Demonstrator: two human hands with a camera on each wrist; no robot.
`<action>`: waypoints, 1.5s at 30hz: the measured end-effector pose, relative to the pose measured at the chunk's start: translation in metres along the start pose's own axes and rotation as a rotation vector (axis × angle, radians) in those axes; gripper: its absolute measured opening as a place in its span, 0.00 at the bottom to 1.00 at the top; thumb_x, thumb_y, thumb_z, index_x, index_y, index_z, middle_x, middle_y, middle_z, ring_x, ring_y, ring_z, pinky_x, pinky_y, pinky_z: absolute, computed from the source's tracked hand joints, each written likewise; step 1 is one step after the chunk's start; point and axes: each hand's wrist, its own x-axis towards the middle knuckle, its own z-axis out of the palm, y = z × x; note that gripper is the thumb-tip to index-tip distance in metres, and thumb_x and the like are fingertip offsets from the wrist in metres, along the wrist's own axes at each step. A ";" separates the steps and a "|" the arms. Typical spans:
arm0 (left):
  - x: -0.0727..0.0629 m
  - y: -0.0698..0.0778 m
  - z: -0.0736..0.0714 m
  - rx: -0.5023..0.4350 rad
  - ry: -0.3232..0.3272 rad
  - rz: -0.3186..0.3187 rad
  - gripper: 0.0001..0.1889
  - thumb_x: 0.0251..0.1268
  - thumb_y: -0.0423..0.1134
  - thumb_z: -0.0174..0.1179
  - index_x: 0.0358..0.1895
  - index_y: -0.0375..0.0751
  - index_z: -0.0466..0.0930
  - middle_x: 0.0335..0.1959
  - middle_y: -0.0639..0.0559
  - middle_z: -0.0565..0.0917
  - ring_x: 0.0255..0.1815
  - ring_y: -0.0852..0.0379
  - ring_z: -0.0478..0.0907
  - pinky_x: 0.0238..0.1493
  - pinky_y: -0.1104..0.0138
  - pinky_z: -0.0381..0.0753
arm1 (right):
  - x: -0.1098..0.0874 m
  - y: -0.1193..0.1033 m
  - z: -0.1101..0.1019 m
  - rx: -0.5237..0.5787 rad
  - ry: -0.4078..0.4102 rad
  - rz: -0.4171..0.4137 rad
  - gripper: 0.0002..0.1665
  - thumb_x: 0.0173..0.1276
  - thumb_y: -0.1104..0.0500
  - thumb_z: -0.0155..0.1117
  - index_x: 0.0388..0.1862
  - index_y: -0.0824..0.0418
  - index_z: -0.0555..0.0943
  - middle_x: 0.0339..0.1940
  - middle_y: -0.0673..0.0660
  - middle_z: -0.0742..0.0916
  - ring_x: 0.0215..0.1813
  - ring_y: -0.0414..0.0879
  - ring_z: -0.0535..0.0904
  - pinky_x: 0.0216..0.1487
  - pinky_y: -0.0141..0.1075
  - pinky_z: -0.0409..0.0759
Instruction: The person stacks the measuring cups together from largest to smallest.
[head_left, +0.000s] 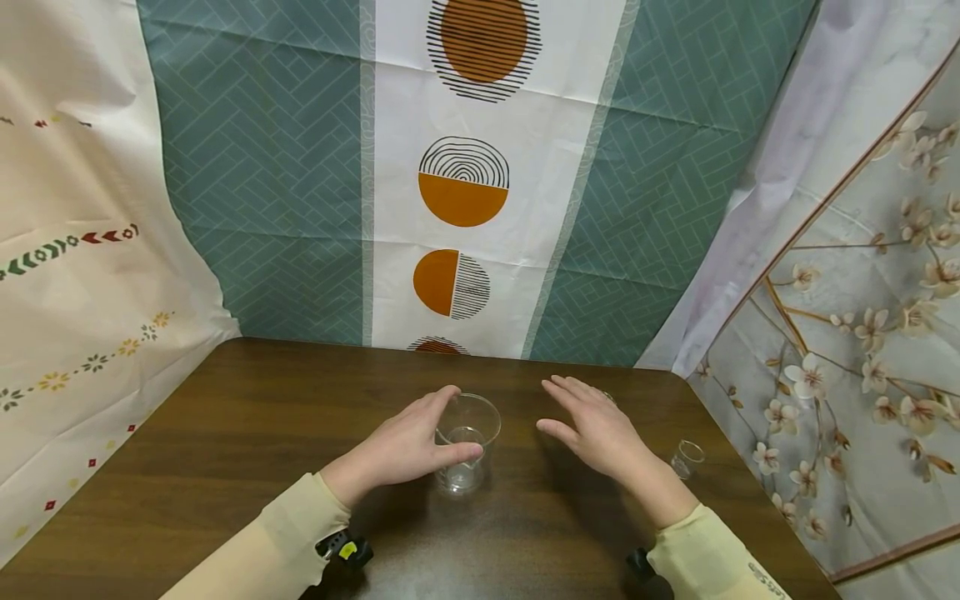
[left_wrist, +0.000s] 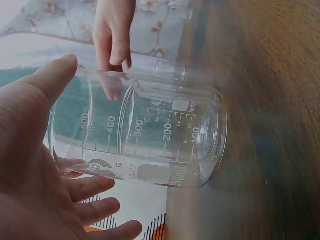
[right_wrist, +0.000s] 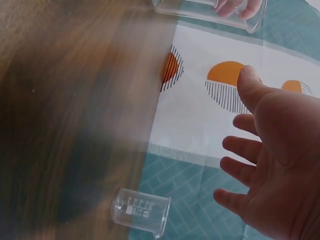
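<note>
A large clear glass beaker with white graduations stands upright on the brown table, and a smaller beaker sits inside it. My left hand holds the large beaker near its rim, thumb on the front side and index finger round the back. The other left fingers are spread loosely beside the glass in the left wrist view. To the right, my right hand is raised over the table with fingers extended and nothing in it. A small beaker stands beyond the right hand, mostly hidden by it in the head view.
Another small glass beaker stands by the right edge of the wooden table. A green and white patterned cloth hangs at the table's far edge. Patterned sheets border the left and right sides.
</note>
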 end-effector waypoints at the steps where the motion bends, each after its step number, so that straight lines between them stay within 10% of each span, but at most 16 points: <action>1: 0.000 0.000 0.000 0.000 0.000 -0.001 0.53 0.65 0.76 0.69 0.82 0.44 0.67 0.77 0.46 0.76 0.73 0.46 0.76 0.66 0.42 0.79 | 0.000 0.001 0.000 -0.001 0.000 0.003 0.42 0.79 0.40 0.72 0.83 0.59 0.74 0.83 0.63 0.76 0.84 0.65 0.67 0.78 0.68 0.65; 45: 0.000 -0.001 0.001 0.001 0.007 0.018 0.53 0.65 0.74 0.71 0.82 0.42 0.67 0.77 0.43 0.76 0.73 0.45 0.76 0.67 0.42 0.79 | 0.002 0.041 -0.004 -0.074 0.012 0.111 0.42 0.82 0.41 0.68 0.83 0.66 0.73 0.82 0.69 0.75 0.82 0.69 0.68 0.80 0.65 0.64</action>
